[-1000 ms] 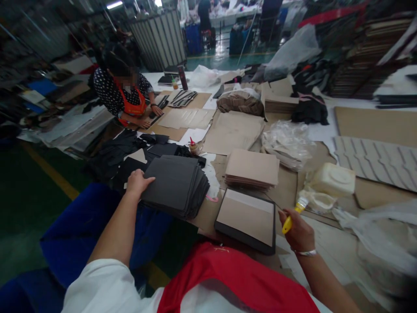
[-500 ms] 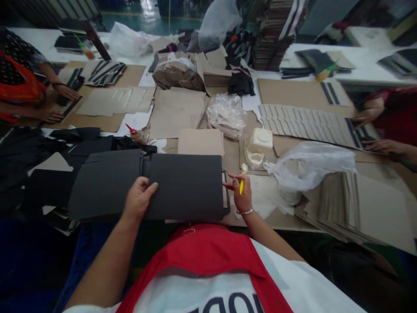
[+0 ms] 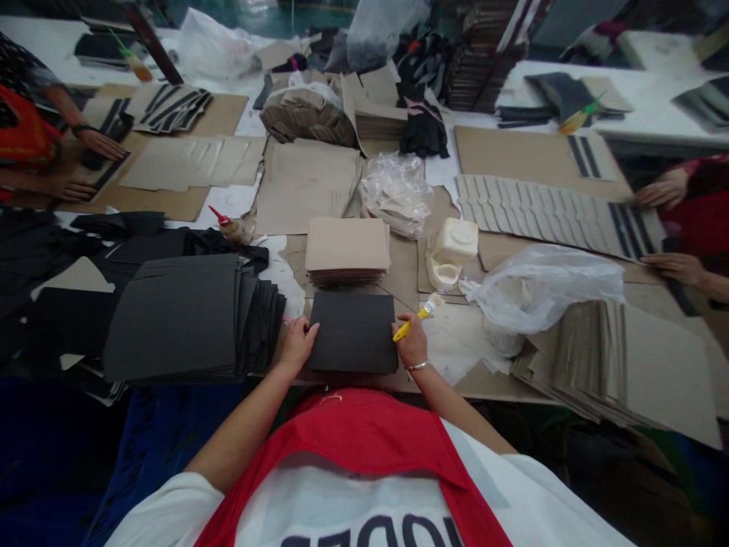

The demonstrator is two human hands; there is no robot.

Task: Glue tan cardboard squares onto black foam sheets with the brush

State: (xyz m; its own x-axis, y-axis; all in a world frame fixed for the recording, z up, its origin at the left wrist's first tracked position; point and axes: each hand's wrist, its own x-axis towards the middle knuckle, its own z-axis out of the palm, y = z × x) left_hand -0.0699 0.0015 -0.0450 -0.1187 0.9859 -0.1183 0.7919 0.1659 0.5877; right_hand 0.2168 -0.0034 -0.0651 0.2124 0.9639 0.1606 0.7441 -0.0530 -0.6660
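Note:
A black rectangular panel [image 3: 353, 333] lies in front of me near the table edge. My left hand [image 3: 297, 343] is closed on its left edge, thumb on top. At the panel's right edge is my right hand [image 3: 411, 342], its fingers wrapped round a yellow-handled brush [image 3: 414, 319] with the bristles pointing away to the right. That hand also touches the panel's edge. Left of my left hand stands a pile of black panels [image 3: 176, 315], fanned at its right side. Just beyond the panel is a stack of beige boards [image 3: 347, 245].
A cream plastic jug with a cut opening [image 3: 456, 241] stands right of the beige stack. A clear plastic bag [image 3: 547, 281] and grey-brown boards [image 3: 615, 365] lie farther right. A red-tipped bottle [image 3: 228, 224] lies left. Co-workers' hands [image 3: 672, 266] work at both sides.
My left hand has moved right, from the black pile to the single panel's edge. The panel now lies apart from the pile, nearer me. The brush has turned, bristles more to the right.

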